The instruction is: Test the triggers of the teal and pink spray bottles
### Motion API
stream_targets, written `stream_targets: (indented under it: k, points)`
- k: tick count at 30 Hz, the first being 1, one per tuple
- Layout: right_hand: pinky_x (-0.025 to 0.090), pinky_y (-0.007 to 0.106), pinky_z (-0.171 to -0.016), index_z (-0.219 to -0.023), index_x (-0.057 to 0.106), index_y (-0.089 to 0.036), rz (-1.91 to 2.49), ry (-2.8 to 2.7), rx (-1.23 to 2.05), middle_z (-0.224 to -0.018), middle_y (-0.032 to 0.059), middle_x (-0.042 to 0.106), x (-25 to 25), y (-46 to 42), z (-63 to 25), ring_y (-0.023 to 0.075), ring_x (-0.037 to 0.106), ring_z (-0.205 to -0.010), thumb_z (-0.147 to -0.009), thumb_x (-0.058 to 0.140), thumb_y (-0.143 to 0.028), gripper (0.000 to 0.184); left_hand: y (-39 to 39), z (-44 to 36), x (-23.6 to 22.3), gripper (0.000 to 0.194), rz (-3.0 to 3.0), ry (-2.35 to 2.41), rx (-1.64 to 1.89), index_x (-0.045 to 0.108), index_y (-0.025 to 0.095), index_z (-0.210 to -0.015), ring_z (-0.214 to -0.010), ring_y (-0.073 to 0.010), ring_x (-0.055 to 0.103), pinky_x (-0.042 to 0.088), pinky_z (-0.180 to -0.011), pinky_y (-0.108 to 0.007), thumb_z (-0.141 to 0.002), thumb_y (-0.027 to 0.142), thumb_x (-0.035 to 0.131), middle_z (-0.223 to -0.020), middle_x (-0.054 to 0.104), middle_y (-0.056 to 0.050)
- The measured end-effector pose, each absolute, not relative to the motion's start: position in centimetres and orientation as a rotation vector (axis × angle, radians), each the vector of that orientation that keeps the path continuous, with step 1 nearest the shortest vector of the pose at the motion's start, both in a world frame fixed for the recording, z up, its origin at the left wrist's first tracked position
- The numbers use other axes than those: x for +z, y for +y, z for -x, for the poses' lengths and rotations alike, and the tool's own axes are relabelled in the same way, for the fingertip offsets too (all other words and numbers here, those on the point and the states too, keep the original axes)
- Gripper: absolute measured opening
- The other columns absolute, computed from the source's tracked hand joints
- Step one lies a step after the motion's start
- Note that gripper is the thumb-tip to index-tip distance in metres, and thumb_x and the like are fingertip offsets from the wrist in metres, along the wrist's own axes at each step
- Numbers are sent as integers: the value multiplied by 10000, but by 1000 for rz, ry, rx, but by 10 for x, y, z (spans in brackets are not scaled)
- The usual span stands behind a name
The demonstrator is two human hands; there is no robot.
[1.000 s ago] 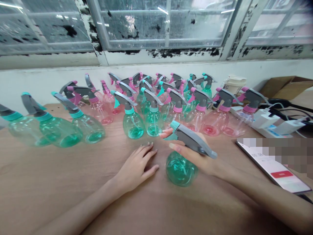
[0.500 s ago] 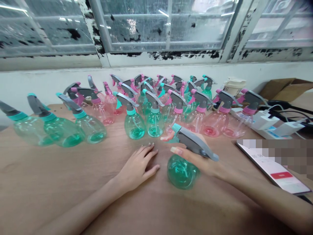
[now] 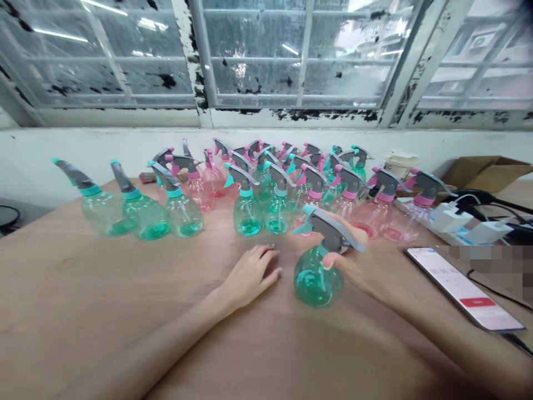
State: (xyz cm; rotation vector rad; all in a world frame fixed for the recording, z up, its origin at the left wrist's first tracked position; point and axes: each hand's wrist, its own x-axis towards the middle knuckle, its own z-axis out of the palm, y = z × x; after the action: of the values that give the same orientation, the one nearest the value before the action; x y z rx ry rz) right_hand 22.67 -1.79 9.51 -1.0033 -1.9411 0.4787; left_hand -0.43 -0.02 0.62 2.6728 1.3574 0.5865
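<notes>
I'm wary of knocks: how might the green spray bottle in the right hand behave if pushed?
The green spray bottle is probably light, since it looks like see-through plastic. Its gray spray head sits high and overhangs, so it might tip. Glossy and rounded, it could feel slippery.

Daylight is filling the windows [image 3: 258, 78], white glare is streaking their glass, soft shadow is dimming the near tabletop [image 3: 333, 355], and 1 pixelated patch is masking the right edge.

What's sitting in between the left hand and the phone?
In the head view, between the left hand and the phone are a green spray bottle and the right hand holding it.
</notes>
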Motion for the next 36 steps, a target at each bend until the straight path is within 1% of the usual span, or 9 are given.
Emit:
stream_targets:
  k: [2, 6, 8, 11, 15, 21, 28, 32, 36]
  points:
    - [561, 378, -657, -1145, 654, -300, 1014, -1964, 419, -771, 26, 714, 99, -25, -230, 242, 666, -694, -716, 760, -448, 467, -1, 5, 6, 287, -2678, 1357, 619, 567, 157, -1195, -1151, -259, 571, 458, -993, -416, -936, 276, 544, -1236, 604, -123]
    - [557, 428, -802, -1203, 605, -281, 1087, -1919, 409, -1105, 79, 699, 87, -35, -240, 287, 662, -998, -749, 735, -446, 500, 1, 5, 3, 258, -2688, 1343, 696, 569, 159, -1164, -1098, -267, 590, 473, -963, -430, -925, 249, 536, -1170, 623, -119]
    - [528, 466, -876, -1218, 587, -263, 1156, -1887, 404, -1191, 80, 667, 78, -39, -245, 297, 623, -1100, -772, 709, -449, 499, 1, 6, 1, 254, -2692, 1338, 731, 568, 163, -1161, -1093, -272, 590, 474, -959, -440, -923, 241, 526, -1160, 624, -119]
    - [499, 490, -910, -1134, 635, -226, 1239, -1908, 452, -1129, 89, 694, 73, -44, -250, 299, 641, -1060, -813, 654, -480, 410, -1, 8, 0, 247, -2697, 1335, 765, 570, 168, -1151, -1092, -275, 590, 472, -958, -441, -916, 229, 525, -1152, 626, -117]
    - [504, 502, -856, -971, 703, -201, 1331, -1885, 451, -1009, 104, 735, 76, -50, -243, 332, 666, -983, -814, 628, -529, 372, -9, 20, 0, 242, -2695, 1345, 797, 573, 166, -1143, -1099, -268, 586, 472, -960, -430, -909, 211, 529, -1154, 628, -111]
    - [511, 402, -789, -880, 702, -206, 1166, -1977, 501, -912, 57, 739, 76, -37, -202, 269, 676, -863, -814, 644, -509, 315, -20, 70, 4, 196, -2618, 1476, 903, 595, 184, -1077, -1014, -254, 598, 495, -909, -417, -921, 222, 481, -1067, 627, -90]
    - [494, 349, -771, -868, 663, -173, 944, -2002, 581, -894, 58, 704, 67, -5, -120, 219, 649, -845, -808, 666, -486, 318, -21, 143, 4, 159, -2415, 1726, 1131, 599, 203, -982, -968, -245, 601, 491, -886, -404, -918, 259, 465, -969, 616, -62]
    - [496, 345, -772, -972, 642, -170, 840, -1987, 540, -950, 70, 693, 60, 18, -75, 212, 646, -869, -812, 674, -459, 331, -15, 161, 8, 173, -2266, 1808, 1264, 602, 188, -956, -840, -221, 625, 526, -777, -373, -909, 282, 465, -884, 624, -52]
    - [501, 338, -754, -995, 632, -173, 847, -1958, 463, -968, 76, 686, 53, 39, -47, 207, 643, -862, -847, 633, -462, 325, -13, 163, 14, 189, -2172, 1844, 1346, 613, 183, -981, -809, -206, 629, 534, -703, -333, -915, 294, 474, -886, 630, -50]
